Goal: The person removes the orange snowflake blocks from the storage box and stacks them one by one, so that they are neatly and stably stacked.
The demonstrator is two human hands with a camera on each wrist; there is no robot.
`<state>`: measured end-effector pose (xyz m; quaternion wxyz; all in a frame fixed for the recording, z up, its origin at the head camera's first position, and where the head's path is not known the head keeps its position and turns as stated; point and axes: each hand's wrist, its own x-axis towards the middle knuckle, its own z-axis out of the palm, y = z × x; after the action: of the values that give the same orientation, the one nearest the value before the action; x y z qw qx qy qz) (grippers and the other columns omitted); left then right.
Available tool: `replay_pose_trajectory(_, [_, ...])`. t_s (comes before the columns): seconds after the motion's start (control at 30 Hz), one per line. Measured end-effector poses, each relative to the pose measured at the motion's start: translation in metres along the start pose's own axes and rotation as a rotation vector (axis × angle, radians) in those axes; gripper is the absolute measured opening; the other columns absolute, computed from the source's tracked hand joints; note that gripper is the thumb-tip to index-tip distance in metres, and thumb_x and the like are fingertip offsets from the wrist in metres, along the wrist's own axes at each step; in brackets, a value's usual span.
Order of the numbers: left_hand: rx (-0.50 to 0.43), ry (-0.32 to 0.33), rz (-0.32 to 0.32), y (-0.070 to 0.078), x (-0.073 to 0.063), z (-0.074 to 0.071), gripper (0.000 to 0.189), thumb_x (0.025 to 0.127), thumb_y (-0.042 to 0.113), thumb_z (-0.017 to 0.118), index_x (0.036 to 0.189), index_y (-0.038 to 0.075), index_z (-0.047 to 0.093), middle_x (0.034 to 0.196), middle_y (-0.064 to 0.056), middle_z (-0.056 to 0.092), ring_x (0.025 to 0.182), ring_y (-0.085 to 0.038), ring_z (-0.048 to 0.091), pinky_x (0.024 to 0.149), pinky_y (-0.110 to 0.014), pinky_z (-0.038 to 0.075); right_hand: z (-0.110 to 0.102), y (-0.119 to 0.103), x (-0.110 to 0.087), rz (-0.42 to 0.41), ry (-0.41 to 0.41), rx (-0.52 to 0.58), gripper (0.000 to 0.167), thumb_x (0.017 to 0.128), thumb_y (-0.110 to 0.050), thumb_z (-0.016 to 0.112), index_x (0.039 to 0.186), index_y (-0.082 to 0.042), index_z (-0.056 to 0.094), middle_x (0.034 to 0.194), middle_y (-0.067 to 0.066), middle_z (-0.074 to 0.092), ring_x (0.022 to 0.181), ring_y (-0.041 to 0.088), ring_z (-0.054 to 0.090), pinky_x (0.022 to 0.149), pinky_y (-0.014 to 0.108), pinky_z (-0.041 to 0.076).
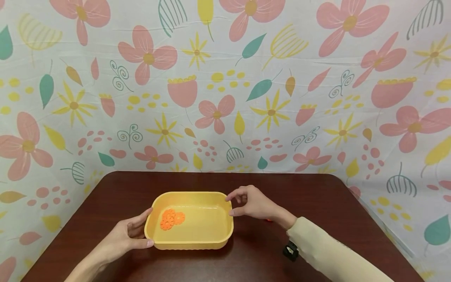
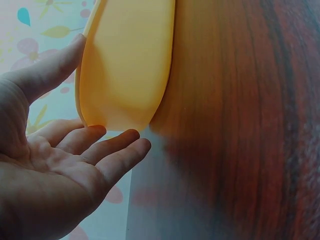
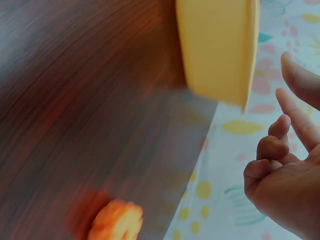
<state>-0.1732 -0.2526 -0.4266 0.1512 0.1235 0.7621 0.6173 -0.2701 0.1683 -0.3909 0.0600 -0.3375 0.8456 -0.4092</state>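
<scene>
A yellow rectangular tray (image 1: 193, 237) with rounded corners sits on the dark table. Several orange notched discs (image 1: 167, 220) lie in its left part. My left hand (image 1: 123, 237) spans the tray's left end, thumb by the front corner and fingertips by the back one. In the left wrist view, the fingers of that hand (image 2: 75, 165) look loosely extended, some tips against the tray (image 2: 127, 65). At the other end is my right hand (image 1: 251, 203). The right wrist view shows this hand (image 3: 285, 160) apart from the tray (image 3: 217, 50), its lower fingers bent and holding nothing.
An orange piece (image 3: 117, 220) lies on the table beyond the tray's right end, mostly hidden by the right forearm in the head view. A black device (image 1: 290, 250) is on the right wrist. Behind the brown table (image 1: 299, 184) hangs a flower-patterned cloth (image 1: 218, 137).
</scene>
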Motion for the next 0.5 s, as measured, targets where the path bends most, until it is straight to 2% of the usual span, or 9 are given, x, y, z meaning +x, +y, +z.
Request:
replay_pose_trajectory(0.13, [0.0, 0.004, -0.003, 0.0, 0.0, 0.0, 0.094, 0.094, 0.01, 0.081, 0.166, -0.001, 0.021, 0.167, -0.027, 0.023, 0.149, -0.049, 0.032, 0.1, -0.033, 0.054, 0.013, -0.009, 0.014, -0.014, -0.042, 0.031, 0.032, 0.086, -0.016, 0.09, 0.114, -0.005, 0.079, 0.083, 0.011, 0.056, 0.071, 0.015, 0.047, 0.067, 0.027, 0.04])
replay_pose_trajectory(0.3, [0.009, 0.011, -0.006, 0.001, 0.0, 0.0, 0.095, 0.094, 0.011, 0.082, 0.166, -0.001, 0.022, 0.167, -0.028, 0.024, 0.148, -0.049, 0.033, 0.101, -0.035, 0.054, 0.031, -0.019, 0.028, -0.025, -0.078, 0.042, 0.029, 0.086, -0.016, 0.09, 0.113, -0.013, 0.08, 0.086, 0.021, 0.056, 0.071, 0.012, 0.045, 0.068, 0.027, 0.037])
replay_pose_trajectory(0.4, [0.008, 0.01, -0.003, 0.0, 0.0, 0.0, 0.095, 0.093, 0.011, 0.082, 0.166, -0.001, 0.022, 0.167, -0.028, 0.023, 0.148, -0.049, 0.033, 0.1, -0.034, 0.054, 0.042, -0.025, 0.036, -0.037, -0.097, 0.048, 0.031, 0.085, -0.014, 0.091, 0.113, -0.014, 0.08, 0.082, 0.014, 0.057, 0.069, 0.01, 0.044, 0.067, 0.026, 0.037])
replay_pose_trajectory(0.5, [0.004, 0.011, -0.004, -0.001, 0.0, 0.0, 0.095, 0.093, 0.011, 0.082, 0.166, -0.001, 0.022, 0.168, -0.027, 0.023, 0.148, -0.049, 0.033, 0.1, -0.034, 0.054, 0.052, -0.03, 0.043, -0.053, -0.112, 0.063, 0.032, 0.084, -0.012, 0.091, 0.113, -0.011, 0.08, 0.081, 0.012, 0.056, 0.066, 0.011, 0.042, 0.064, 0.025, 0.035])
